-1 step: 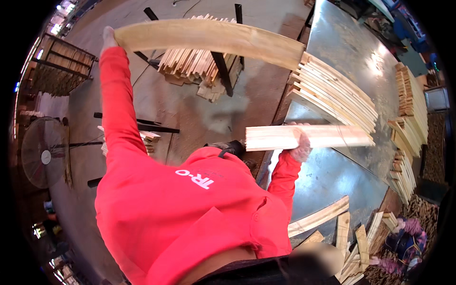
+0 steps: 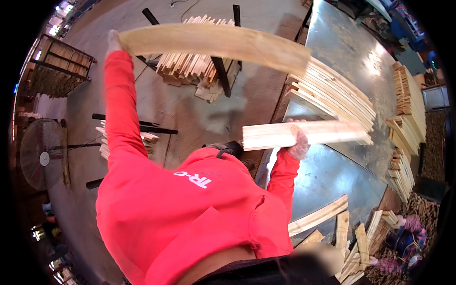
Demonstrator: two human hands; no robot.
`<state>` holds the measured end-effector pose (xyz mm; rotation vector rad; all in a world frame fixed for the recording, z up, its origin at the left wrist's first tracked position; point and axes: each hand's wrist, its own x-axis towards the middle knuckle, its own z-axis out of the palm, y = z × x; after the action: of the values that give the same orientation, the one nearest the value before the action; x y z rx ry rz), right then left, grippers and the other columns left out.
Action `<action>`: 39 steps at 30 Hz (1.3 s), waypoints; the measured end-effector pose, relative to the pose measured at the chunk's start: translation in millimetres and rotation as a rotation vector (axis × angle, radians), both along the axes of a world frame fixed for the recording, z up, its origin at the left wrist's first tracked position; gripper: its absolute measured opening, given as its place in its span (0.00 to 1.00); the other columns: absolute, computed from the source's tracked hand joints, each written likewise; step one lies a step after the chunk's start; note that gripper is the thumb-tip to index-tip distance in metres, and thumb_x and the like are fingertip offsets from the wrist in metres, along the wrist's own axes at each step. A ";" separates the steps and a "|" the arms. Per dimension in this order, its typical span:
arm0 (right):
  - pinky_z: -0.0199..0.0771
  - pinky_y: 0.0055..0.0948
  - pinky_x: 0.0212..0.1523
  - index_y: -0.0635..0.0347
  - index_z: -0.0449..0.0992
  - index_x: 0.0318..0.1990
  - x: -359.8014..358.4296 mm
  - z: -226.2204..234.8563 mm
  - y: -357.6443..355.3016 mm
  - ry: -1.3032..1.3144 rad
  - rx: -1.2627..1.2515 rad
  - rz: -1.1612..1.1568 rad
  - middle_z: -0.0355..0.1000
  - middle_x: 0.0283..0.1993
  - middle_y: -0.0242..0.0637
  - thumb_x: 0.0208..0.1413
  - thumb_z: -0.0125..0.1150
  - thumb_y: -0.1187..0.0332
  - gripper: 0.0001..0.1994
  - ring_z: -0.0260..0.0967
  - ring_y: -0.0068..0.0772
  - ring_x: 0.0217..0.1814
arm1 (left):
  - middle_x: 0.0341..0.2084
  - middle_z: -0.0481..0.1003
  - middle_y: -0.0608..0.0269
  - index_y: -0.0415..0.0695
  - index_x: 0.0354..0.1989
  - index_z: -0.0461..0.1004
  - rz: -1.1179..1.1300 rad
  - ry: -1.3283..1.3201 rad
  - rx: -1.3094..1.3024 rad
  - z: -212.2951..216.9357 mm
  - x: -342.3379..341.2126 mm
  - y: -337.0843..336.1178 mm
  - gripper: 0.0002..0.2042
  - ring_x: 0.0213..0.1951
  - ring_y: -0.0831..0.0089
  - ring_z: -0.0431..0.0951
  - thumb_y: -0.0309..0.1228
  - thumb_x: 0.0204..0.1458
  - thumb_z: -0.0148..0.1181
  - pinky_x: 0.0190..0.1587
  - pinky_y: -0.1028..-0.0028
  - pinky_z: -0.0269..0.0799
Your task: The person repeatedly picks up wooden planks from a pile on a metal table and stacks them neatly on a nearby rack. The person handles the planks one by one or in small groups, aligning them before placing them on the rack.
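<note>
My left hand, gloved and at the end of a raised red sleeve, grips one end of a long pale wooden board. The board stretches right, over the floor, and its far end reaches a stack of slats on the metal table. My right hand, also gloved, holds a short bundle of wooden slats level above the table's near edge, just below that stack.
More slat stacks line the table's right side, and loose slats lie at its near end. A slat pile on a black stand sits on the floor. A fan stands at left. Another person is at lower right.
</note>
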<state>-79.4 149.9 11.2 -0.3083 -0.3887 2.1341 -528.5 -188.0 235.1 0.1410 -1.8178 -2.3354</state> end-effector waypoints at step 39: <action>0.73 0.29 0.46 0.62 0.49 0.69 -656.0 38.6 -195.9 -0.590 0.566 0.788 0.68 0.52 0.44 0.44 0.71 0.71 0.45 0.70 0.34 0.47 | 0.58 0.66 0.55 0.44 0.69 0.45 -0.896 -0.559 -0.772 -160.7 -191.8 30.3 0.48 0.59 0.65 0.67 0.35 0.41 0.70 0.61 0.70 0.62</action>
<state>-735.3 -46.0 49.7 -0.5055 -1.6416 2.5053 -720.4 -157.7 74.4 -0.1948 -3.4974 -1.8493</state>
